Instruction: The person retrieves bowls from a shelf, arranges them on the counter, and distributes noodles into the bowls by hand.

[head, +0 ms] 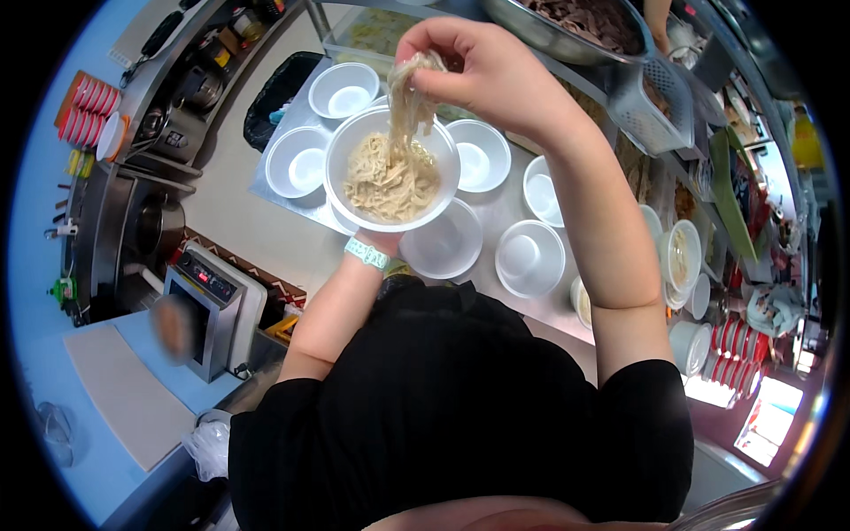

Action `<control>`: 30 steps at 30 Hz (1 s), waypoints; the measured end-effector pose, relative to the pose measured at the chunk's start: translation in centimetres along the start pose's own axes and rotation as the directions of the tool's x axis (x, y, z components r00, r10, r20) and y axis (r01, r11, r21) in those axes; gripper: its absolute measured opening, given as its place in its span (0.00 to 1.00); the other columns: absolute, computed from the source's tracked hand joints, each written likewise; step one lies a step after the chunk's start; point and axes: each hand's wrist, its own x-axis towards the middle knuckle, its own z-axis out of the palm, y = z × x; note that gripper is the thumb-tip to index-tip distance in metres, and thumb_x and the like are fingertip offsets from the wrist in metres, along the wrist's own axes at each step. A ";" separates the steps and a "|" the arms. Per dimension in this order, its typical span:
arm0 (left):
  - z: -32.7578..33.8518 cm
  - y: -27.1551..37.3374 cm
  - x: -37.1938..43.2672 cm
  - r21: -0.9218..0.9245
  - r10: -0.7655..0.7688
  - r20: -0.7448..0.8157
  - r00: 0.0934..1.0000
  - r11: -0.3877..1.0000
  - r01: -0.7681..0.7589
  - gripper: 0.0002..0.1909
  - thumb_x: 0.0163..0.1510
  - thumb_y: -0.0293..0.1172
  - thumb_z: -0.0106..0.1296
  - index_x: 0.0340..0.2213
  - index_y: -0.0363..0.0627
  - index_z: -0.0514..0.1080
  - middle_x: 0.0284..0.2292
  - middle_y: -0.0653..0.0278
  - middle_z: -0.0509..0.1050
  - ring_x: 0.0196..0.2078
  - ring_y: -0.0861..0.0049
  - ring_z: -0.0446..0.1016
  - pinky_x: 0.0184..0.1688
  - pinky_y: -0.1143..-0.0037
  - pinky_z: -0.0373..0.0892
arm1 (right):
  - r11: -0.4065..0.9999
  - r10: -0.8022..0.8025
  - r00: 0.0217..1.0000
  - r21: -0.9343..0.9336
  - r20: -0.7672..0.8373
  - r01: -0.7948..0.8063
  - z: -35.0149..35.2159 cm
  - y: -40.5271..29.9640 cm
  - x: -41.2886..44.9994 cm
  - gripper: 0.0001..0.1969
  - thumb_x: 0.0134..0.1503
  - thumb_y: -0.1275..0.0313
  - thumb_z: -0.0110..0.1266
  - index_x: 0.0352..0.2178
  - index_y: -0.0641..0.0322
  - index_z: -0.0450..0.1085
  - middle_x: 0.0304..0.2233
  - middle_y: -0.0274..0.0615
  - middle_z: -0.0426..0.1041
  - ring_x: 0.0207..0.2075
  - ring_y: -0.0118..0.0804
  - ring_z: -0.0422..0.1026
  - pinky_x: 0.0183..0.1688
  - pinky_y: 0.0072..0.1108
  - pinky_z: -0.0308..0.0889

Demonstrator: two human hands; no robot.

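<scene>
My left hand (pixel 380 240), largely hidden below, supports a white plastic bowl (pixel 337 189) from underneath at its near side. Pale, shredded or noodle-like food (pixel 385 182) lies in the bowl. Above the bowl's far edge, my right hand (pixel 458 66) pinches a clump of translucent pale strands (pixel 405 99), which hangs down into the bowl. Several white plastic bowls stand around it on the metal table, among them one at the far left (pixel 345 91), one just right of the held bowl (pixel 477 156) and one nearer my body (pixel 530 257).
A large metal basin of sliced meat (pixel 584 33) stands at the far right, beside a white perforated basket (pixel 647 109). Another person's arm (pixel 656 20) shows behind them. A black-lined bin (pixel 279 99) is left of the metal table (pixel 465 206). Shelves with pots stand further left.
</scene>
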 end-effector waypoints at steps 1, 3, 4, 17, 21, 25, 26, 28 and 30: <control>-0.4 -0.4 0.2 -0.006 -0.015 -0.003 1.000 1.000 0.015 0.28 0.64 0.49 0.27 0.61 0.52 0.52 0.59 0.59 0.58 0.60 0.65 0.60 0.61 0.60 0.60 | 1.000 -0.008 1.000 0.005 -0.009 0.008 -0.5 -0.2 -0.3 0.09 0.54 0.75 0.55 0.38 0.65 0.70 0.32 0.31 0.72 0.34 0.19 0.70 0.38 0.14 0.67; -0.4 -1.1 0.8 -0.128 -0.082 -0.090 0.993 0.989 0.070 0.29 0.62 0.55 0.32 0.60 0.56 0.57 0.58 0.60 0.61 0.59 0.62 0.62 0.62 0.56 0.57 | 0.997 0.011 1.000 0.083 -0.028 -0.008 -1.3 -0.7 -1.0 0.09 0.54 0.74 0.56 0.36 0.65 0.70 0.29 0.29 0.71 0.32 0.18 0.68 0.35 0.14 0.65; -0.8 -1.5 1.2 -0.132 -0.095 -0.092 0.991 0.988 0.082 0.29 0.62 0.55 0.32 0.60 0.56 0.57 0.58 0.60 0.61 0.59 0.62 0.62 0.62 0.56 0.57 | 0.987 0.019 0.999 0.161 -0.040 -0.012 -1.6 -0.8 -1.3 0.09 0.54 0.72 0.57 0.35 0.64 0.71 0.26 0.28 0.69 0.29 0.18 0.66 0.32 0.14 0.63; -5.3 -5.5 3.9 -0.050 -0.182 -0.046 0.982 0.983 0.179 0.29 0.64 0.52 0.27 0.61 0.55 0.54 0.60 0.60 0.59 0.62 0.62 0.58 0.64 0.57 0.54 | 0.967 0.040 0.976 0.254 -0.214 0.016 -4.3 -0.3 -5.5 0.08 0.54 0.75 0.56 0.36 0.65 0.69 0.28 0.28 0.70 0.30 0.17 0.67 0.34 0.13 0.64; -4.7 -6.3 4.1 -0.102 -0.223 -0.010 0.975 0.970 0.221 0.28 0.64 0.52 0.27 0.61 0.55 0.54 0.60 0.61 0.60 0.62 0.62 0.58 0.64 0.57 0.53 | 0.967 0.058 0.976 0.254 -0.209 -0.003 -5.1 0.0 -6.3 0.08 0.54 0.76 0.56 0.36 0.65 0.69 0.29 0.29 0.70 0.31 0.17 0.67 0.35 0.13 0.65; -3.5 -7.4 4.6 -0.161 -0.240 0.138 0.961 0.952 0.261 0.30 0.63 0.53 0.25 0.61 0.52 0.52 0.60 0.61 0.58 0.62 0.66 0.57 0.64 0.60 0.55 | 0.947 -0.001 0.970 0.310 -0.245 0.079 -5.8 0.3 -6.7 0.08 0.54 0.77 0.54 0.37 0.65 0.69 0.31 0.30 0.71 0.32 0.18 0.68 0.36 0.14 0.66; -3.2 -7.6 4.5 -0.161 -0.240 0.138 0.961 0.952 0.261 0.30 0.63 0.53 0.25 0.61 0.52 0.52 0.60 0.61 0.58 0.62 0.66 0.57 0.64 0.60 0.55 | 0.915 0.008 0.969 0.393 -0.249 0.093 -5.9 0.2 -6.8 0.08 0.55 0.78 0.53 0.38 0.65 0.68 0.31 0.30 0.71 0.33 0.18 0.69 0.36 0.14 0.66; -2.7 -7.7 4.4 -0.192 -0.265 0.142 0.954 0.938 0.289 0.29 0.64 0.52 0.25 0.61 0.53 0.52 0.60 0.61 0.58 0.63 0.66 0.57 0.64 0.60 0.54 | 0.898 -0.022 0.966 0.420 -0.259 0.133 -6.2 0.3 -6.8 0.08 0.55 0.78 0.52 0.38 0.66 0.68 0.32 0.31 0.71 0.33 0.19 0.69 0.36 0.14 0.66; -2.8 -7.7 4.3 -0.226 -0.271 0.067 0.960 0.933 0.279 0.29 0.63 0.52 0.27 0.60 0.53 0.54 0.59 0.61 0.60 0.62 0.64 0.58 0.63 0.59 0.55 | 0.909 -0.024 0.969 0.399 -0.248 0.125 -6.4 0.1 -6.8 0.08 0.55 0.78 0.52 0.39 0.65 0.68 0.32 0.31 0.71 0.33 0.18 0.69 0.36 0.14 0.66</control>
